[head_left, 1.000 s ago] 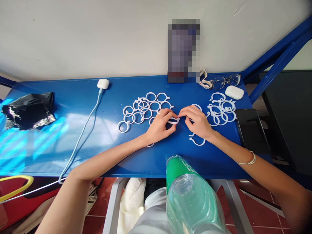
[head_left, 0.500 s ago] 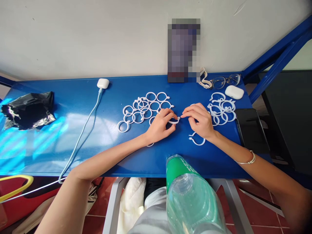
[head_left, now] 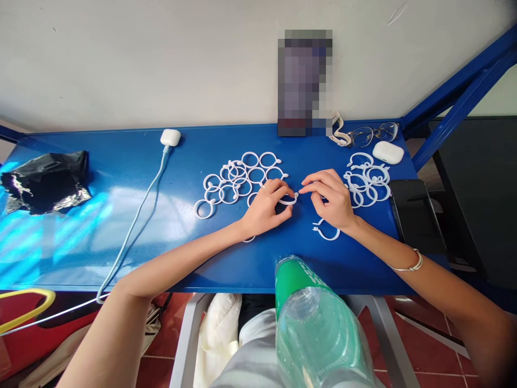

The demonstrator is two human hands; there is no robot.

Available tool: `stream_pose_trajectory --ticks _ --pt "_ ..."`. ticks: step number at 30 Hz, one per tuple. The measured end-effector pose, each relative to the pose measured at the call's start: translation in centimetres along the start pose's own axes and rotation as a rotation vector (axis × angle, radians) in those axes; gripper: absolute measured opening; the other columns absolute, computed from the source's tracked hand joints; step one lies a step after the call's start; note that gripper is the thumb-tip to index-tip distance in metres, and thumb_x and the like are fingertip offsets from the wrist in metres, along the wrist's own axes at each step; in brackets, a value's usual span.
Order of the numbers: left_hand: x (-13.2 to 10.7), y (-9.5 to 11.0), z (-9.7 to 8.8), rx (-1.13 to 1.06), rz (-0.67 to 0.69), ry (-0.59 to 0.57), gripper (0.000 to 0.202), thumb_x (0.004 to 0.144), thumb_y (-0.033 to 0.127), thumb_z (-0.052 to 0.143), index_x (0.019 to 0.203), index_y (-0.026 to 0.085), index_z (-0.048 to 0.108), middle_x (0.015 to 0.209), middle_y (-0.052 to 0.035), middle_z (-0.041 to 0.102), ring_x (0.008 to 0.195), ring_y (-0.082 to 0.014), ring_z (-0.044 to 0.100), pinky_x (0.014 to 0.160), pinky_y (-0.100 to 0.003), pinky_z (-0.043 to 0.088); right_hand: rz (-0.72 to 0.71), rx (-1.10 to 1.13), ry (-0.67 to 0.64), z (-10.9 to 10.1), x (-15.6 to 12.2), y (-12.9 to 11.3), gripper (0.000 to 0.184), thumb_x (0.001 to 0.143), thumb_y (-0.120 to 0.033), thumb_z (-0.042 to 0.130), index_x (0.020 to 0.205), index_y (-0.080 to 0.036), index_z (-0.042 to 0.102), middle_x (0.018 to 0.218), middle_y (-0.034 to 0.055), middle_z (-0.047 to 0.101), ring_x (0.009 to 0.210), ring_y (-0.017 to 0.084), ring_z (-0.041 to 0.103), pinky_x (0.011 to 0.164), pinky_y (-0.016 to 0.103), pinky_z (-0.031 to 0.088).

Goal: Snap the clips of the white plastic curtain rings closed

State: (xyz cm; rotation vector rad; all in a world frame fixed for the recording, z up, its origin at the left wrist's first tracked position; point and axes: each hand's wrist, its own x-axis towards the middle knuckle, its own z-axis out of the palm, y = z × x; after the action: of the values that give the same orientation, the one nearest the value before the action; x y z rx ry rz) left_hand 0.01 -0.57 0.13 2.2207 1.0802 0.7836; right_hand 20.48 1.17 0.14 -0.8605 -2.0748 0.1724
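Note:
My left hand (head_left: pixel 266 207) is curled around a white plastic ring (head_left: pixel 289 200) in the middle of the blue table (head_left: pixel 133 253). My right hand (head_left: pixel 332 200) sits just to its right, fingers bent, fingertips close to the ring's clasp end; whether it touches the ring is unclear. An open white ring (head_left: pixel 327 231) lies below my right wrist. A cluster of several white rings (head_left: pixel 238 180) lies left of my hands, and a second pile of rings (head_left: pixel 367 180) lies to the right.
A clear bottle with a green label (head_left: pixel 311 318) stands close to me. A charger and cable (head_left: pixel 169 138) run across the left. A black bag (head_left: pixel 44 180) lies far left. Glasses (head_left: pixel 374 133), an earbud case (head_left: pixel 388 152) and a dark phone (head_left: pixel 416 213) sit at the right.
My right hand's fingertips have drawn slightly away from the ring held by my left hand. The rest is unchanged.

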Motion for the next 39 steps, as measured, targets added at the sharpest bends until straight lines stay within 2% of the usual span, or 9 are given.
stream_pose_trajectory --ticks 14,29,39 --pt "0.06 0.08 -0.1 0.008 -0.017 -0.021 0.015 0.088 0.021 0.056 0.103 0.02 0.059 0.109 -0.0068 0.06 0.105 -0.0212 0.056 0.096 -0.036 0.047 0.059 0.048 -0.06 0.04 -0.12 0.17 0.033 0.085 0.0 0.047 0.083 -0.024 0.069 0.091 0.0048 0.069 0.088 0.023 0.063 0.078 0.042 0.053" --pt "0.09 -0.02 -0.06 -0.002 -0.011 -0.014 0.014 0.091 0.026 0.058 0.103 0.02 0.059 0.108 -0.0069 0.06 0.105 -0.0208 0.057 0.096 -0.036 0.047 0.057 0.053 -0.036 -0.01 -0.18 0.22 0.035 0.082 0.001 0.049 0.087 -0.025 0.07 0.097 0.0051 0.069 0.091 0.024 0.062 0.08 0.044 0.052" --pt "0.05 -0.09 -0.02 -0.004 0.01 0.008 0.013 0.091 0.024 0.058 0.103 0.019 0.059 0.107 -0.0068 0.059 0.104 -0.0202 0.056 0.096 -0.035 0.047 0.037 0.02 -0.027 -0.06 0.01 0.01 0.031 0.084 0.001 0.049 0.084 -0.024 0.067 0.095 0.0055 0.069 0.09 0.024 0.064 0.076 0.042 0.053"
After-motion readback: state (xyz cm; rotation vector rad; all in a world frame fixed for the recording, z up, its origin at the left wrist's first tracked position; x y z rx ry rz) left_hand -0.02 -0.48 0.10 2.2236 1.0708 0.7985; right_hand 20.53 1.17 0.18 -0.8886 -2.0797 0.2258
